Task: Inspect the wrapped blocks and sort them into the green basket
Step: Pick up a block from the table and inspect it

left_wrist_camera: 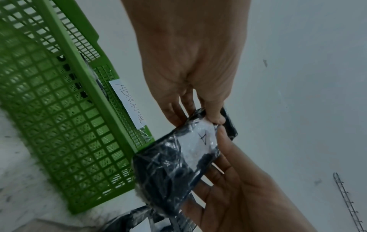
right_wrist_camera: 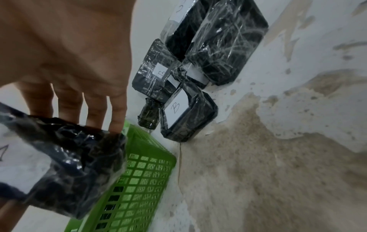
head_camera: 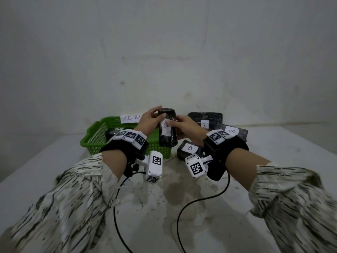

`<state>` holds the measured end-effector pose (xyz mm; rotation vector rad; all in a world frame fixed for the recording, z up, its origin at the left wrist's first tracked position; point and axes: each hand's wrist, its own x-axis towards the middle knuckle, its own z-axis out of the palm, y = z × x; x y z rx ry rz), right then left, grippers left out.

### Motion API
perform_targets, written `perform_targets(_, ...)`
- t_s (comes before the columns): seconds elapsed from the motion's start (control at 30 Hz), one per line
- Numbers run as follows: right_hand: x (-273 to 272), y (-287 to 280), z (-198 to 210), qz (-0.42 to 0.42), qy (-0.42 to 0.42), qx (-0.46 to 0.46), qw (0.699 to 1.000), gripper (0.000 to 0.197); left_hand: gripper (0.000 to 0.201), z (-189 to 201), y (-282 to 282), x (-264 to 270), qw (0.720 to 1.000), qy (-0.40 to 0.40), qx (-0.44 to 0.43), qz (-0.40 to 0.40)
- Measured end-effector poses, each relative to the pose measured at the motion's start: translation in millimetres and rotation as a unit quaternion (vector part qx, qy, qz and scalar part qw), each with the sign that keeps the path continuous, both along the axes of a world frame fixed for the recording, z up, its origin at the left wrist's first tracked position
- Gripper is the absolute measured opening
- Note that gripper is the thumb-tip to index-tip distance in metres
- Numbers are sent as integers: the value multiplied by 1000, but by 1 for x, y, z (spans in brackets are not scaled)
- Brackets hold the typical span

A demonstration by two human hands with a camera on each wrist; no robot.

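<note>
Both hands hold one black block wrapped in clear film, upright above the table, with a white label marked A. My left hand pinches its top end from the left; thumb and fingers close on it. My right hand grips it from the right, fingers behind and thumb on the label. The green basket stands just left of and behind the block, with a paper tag reading ABNORMAL on its rim. One wrapped block lies inside it.
Several wrapped blocks labelled B lie in a pile right of the basket. A small wrapped piece sits between the pile and the basket. Two black cables trail across the stained white table toward me. A wall stands close behind.
</note>
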<state>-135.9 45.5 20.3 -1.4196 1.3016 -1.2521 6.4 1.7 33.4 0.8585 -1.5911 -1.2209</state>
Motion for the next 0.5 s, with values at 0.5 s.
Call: perform_targets(0.5, -4, -4, -5, -21, -25, -11, 999, 50, 49, -10, 5, 1, 994, 45, 80, -50)
